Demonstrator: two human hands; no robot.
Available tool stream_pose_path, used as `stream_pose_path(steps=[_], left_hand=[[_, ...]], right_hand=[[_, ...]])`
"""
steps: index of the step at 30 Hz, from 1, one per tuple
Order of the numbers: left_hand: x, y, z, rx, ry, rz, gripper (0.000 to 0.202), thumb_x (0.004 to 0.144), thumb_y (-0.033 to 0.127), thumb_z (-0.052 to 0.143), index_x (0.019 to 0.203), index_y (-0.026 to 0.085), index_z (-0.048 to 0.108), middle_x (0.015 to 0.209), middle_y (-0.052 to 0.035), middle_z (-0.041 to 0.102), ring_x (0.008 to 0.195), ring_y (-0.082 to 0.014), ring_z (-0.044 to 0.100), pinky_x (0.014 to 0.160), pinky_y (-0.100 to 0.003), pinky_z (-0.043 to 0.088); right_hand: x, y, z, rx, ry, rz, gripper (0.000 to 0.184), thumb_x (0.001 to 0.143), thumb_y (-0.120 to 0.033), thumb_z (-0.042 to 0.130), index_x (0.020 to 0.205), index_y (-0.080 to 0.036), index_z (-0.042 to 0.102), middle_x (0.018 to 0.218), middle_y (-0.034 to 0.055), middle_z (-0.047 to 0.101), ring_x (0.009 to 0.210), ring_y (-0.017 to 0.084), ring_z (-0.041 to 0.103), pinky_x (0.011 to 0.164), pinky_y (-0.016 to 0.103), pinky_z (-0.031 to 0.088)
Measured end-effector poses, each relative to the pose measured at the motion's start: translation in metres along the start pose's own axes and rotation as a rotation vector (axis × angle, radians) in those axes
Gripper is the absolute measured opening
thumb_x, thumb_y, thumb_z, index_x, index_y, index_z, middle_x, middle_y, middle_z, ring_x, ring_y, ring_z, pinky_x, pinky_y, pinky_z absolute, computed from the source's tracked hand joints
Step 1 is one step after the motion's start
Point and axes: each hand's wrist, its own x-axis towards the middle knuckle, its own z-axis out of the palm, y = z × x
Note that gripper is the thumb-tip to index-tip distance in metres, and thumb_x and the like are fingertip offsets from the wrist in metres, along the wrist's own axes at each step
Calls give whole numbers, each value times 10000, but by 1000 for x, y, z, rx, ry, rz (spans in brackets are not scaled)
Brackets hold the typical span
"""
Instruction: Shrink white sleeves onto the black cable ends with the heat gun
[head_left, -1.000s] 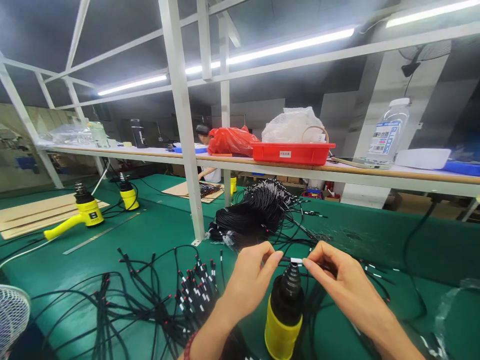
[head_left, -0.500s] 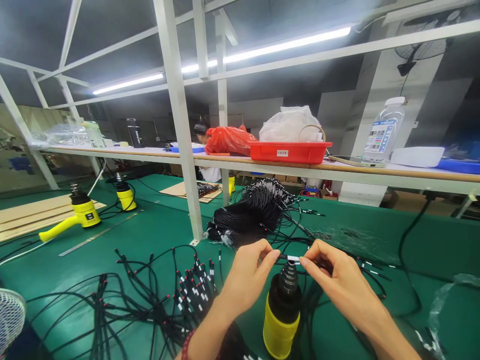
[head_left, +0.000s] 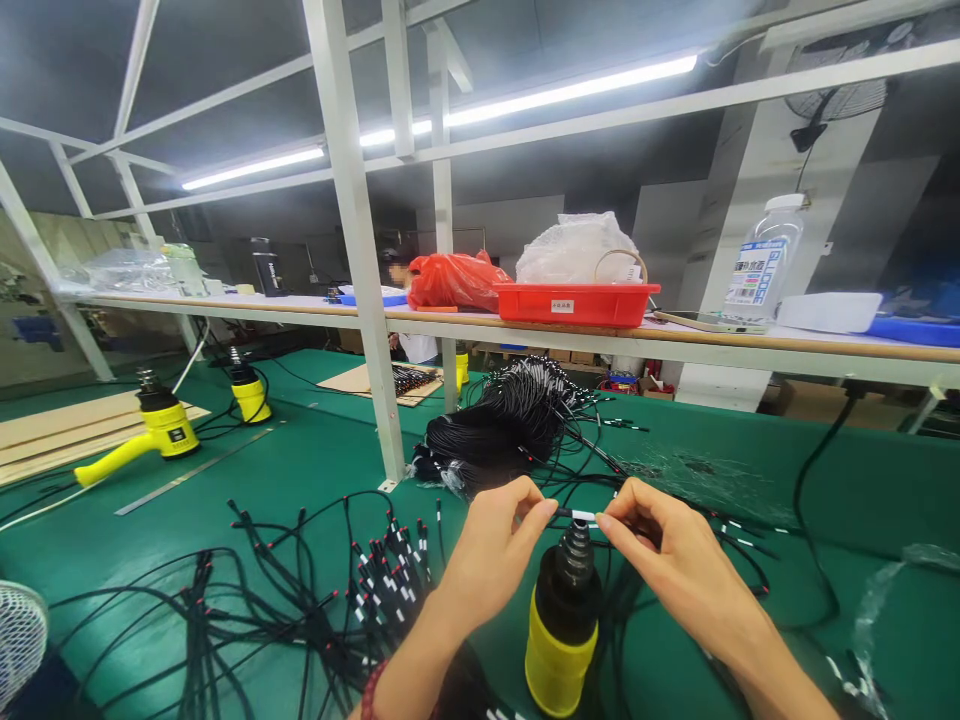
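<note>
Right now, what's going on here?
A person pinches a black cable with a white sleeve between the left hand and right hand, just above the ribbed nozzle of an upright yellow heat gun. Loose cables lie on the green bench to the left, a large cable bundle sits beyond the hands, and a co-worker is further down the bench.

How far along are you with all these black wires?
Partway, it looks. Probably done: the spread-out cables at left, with white-banded ends. In hand: the left hand and right hand pinch a white sleeve above the yellow heat gun. Probably left: the big black cable heap beyond.
</note>
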Motion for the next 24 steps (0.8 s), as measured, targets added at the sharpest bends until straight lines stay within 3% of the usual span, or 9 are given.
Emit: stream_pose_path(steps=[24], left_hand=[[-2, 1, 0, -38, 2, 11, 316, 936, 399, 449, 736, 175, 546, 658, 35, 519, 640, -122, 434, 589, -240, 308]], right_hand=[[-1, 1, 0, -24, 18, -27, 279, 883, -422, 487, 708, -206, 509, 661, -12, 540, 605, 138, 464, 533, 249, 348]])
